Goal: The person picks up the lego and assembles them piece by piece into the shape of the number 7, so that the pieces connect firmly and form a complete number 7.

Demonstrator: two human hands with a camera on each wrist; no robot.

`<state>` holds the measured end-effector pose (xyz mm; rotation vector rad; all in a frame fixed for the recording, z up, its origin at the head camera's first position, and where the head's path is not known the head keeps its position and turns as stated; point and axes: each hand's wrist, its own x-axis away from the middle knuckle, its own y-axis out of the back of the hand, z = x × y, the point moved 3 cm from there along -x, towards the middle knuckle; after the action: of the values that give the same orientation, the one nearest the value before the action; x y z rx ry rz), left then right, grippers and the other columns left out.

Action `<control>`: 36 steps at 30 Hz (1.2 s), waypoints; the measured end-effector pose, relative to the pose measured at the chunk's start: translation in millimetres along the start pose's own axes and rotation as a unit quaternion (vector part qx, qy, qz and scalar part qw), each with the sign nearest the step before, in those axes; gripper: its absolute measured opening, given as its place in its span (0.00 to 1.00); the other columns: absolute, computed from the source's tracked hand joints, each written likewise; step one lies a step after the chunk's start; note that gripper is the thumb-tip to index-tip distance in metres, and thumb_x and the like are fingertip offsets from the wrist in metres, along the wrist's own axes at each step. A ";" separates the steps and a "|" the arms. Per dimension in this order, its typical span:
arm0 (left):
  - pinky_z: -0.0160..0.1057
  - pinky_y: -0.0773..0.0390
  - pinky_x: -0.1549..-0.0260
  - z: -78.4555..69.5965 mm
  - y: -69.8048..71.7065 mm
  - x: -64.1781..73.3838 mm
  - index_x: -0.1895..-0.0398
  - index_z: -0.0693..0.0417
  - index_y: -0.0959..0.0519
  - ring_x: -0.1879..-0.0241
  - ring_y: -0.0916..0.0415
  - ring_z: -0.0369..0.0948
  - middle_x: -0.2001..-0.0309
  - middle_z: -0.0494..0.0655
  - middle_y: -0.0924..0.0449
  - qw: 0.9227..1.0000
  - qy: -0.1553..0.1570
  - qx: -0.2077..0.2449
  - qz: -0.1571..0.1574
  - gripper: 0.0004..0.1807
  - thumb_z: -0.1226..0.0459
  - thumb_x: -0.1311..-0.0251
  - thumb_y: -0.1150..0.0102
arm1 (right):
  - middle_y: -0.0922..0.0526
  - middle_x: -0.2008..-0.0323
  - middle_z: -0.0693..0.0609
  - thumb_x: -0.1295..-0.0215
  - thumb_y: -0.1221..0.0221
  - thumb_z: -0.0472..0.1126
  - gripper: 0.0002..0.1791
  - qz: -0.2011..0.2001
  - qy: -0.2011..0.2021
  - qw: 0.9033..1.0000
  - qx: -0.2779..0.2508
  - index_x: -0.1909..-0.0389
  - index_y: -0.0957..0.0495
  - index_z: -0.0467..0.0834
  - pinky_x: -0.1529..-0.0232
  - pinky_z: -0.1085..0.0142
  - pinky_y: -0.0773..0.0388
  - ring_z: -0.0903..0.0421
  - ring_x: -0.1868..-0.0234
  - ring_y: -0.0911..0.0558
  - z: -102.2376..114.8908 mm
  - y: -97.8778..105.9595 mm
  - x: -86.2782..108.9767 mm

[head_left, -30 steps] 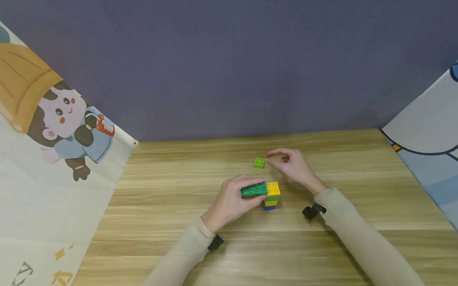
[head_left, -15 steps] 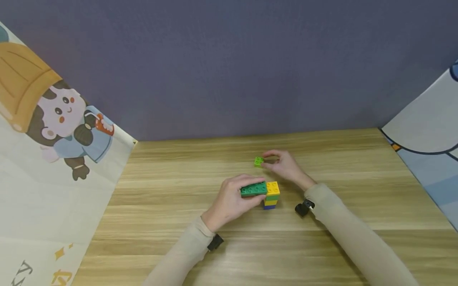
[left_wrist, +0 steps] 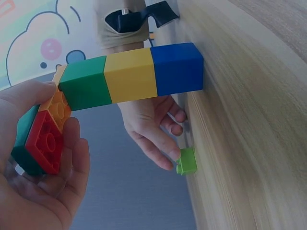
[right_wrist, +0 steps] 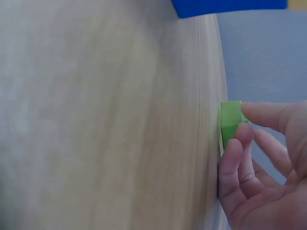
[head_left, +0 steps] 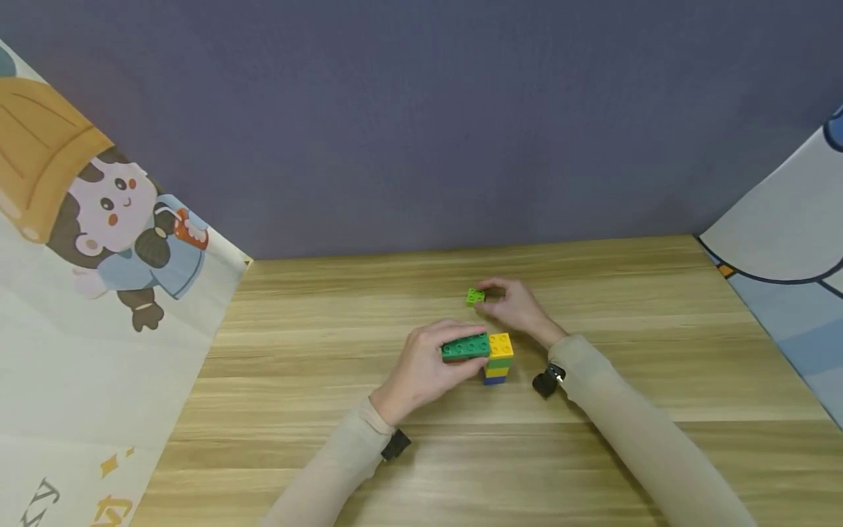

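Observation:
My left hand (head_left: 421, 373) grips a dark green brick (head_left: 464, 347) that sits beside the yellow top of an upright brick tower (head_left: 498, 361). Below that yellow brick the tower runs green, yellow, then a blue brick (left_wrist: 177, 69) at its foot. A red brick (left_wrist: 47, 143) shows against the dark green one in the left wrist view, close to my fingers. Farther back, my right hand (head_left: 516, 304) pinches a small lime green brick (head_left: 472, 296) between thumb and fingertips. The lime brick (right_wrist: 231, 120) rests on the table, its stud side partly covered by my fingers.
The wood-grain table (head_left: 316, 322) ends at a dark grey-blue panel (head_left: 421, 132) at the back. Cartoon-printed sheets border it on the left (head_left: 132, 351) and right. Black wrist cameras hang at both sleeves, the right one (head_left: 548, 380) near the tower.
My right hand has moved left to the lime green brick, its thumb and fingers coming around it. My left hand and the tower have stayed in place.

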<state>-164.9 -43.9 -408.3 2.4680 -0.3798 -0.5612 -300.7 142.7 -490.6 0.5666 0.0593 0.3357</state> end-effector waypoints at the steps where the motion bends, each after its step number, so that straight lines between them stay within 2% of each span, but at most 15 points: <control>1: 0.33 0.14 0.53 0.0 0.1 0.2 0.40 0.49 0.12 0.51 0.14 0.39 0.48 0.45 0.10 1.000 -0.001 -0.001 -0.001 0.23 0.62 0.40 0.21 | 0.17 0.35 0.37 0.32 0.30 0.42 0.27 -0.001 0.000 1.000 0.000 0.34 0.20 0.40 0.63 0.63 0.17 0.52 0.66 0.16 0.3 0.0 0.1; 4: 0.34 0.14 0.53 -0.2 0.6 0.7 0.40 0.49 0.12 0.51 0.13 0.39 0.48 0.46 0.10 1.000 -0.003 -0.002 -0.005 0.24 0.62 0.41 0.21 | 0.18 0.34 0.36 0.32 0.30 0.41 0.28 -0.002 0.001 1.000 -0.001 0.32 0.21 0.38 0.46 0.53 0.14 0.44 0.48 0.13 1.1 0.0 0.8; 5: 0.34 0.14 0.53 -0.2 0.7 0.7 0.40 0.48 0.12 0.51 0.13 0.39 0.48 0.45 0.10 1.000 -0.003 -0.002 -0.006 0.23 0.62 0.41 0.21 | 0.18 0.34 0.35 0.31 0.30 0.41 0.29 -0.003 0.001 1.000 0.001 0.32 0.21 0.37 0.44 0.52 0.15 0.43 0.46 0.13 1.0 -0.1 1.0; 8: 0.34 0.14 0.52 -0.1 0.8 1.0 0.40 0.47 0.12 0.51 0.14 0.38 0.48 0.44 0.10 1.000 -0.002 -0.001 -0.006 0.23 0.61 0.41 0.21 | 0.19 0.33 0.35 0.32 0.30 0.41 0.28 -0.001 -0.005 1.000 -0.005 0.33 0.21 0.37 0.44 0.49 0.15 0.42 0.46 0.13 0.1 -0.2 1.9; 12: 0.35 0.14 0.52 -0.8 0.7 1.7 0.41 0.47 0.12 0.51 0.14 0.38 0.48 0.44 0.10 1.000 -0.001 0.003 -0.007 0.23 0.61 0.41 0.21 | 0.19 0.33 0.36 0.32 0.30 0.42 0.28 0.000 -0.013 1.000 -0.008 0.33 0.21 0.38 0.44 0.51 0.14 0.42 0.46 0.12 -2.2 0.0 3.0; 20: 0.34 0.14 0.53 0.3 0.0 2.2 0.41 0.47 0.12 0.52 0.14 0.37 0.49 0.44 0.10 1.000 -0.004 0.008 -0.007 0.23 0.62 0.40 0.21 | 0.18 0.33 0.37 0.32 0.30 0.44 0.27 -0.001 -0.022 1.000 0.002 0.34 0.19 0.41 0.57 0.65 0.17 0.51 0.58 0.13 -2.2 1.4 6.0; 29: 0.34 0.14 0.54 -0.8 -0.3 4.9 0.40 0.48 0.12 0.52 0.15 0.37 0.49 0.44 0.10 1.000 0.008 0.025 0.002 0.23 0.63 0.40 0.22 | 0.17 0.35 0.36 0.31 0.30 0.43 0.28 0.001 -0.026 0.999 -0.020 0.33 0.20 0.39 0.56 0.63 0.13 0.48 0.52 0.10 -1.5 1.5 12.1; 36: 0.34 0.14 0.53 -3.0 0.1 6.5 0.40 0.47 0.12 0.52 0.14 0.37 0.48 0.44 0.10 1.000 0.004 0.028 0.000 0.24 0.64 0.40 0.22 | 0.16 0.35 0.39 0.31 0.30 0.46 0.27 -0.002 -0.035 0.999 -0.023 0.33 0.19 0.42 0.55 0.62 0.13 0.45 0.47 0.11 5.7 5.4 18.7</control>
<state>-157.8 -45.1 -407.9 2.5225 -0.3965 -0.5477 -283.8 150.2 -482.2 0.5328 -0.0151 0.3126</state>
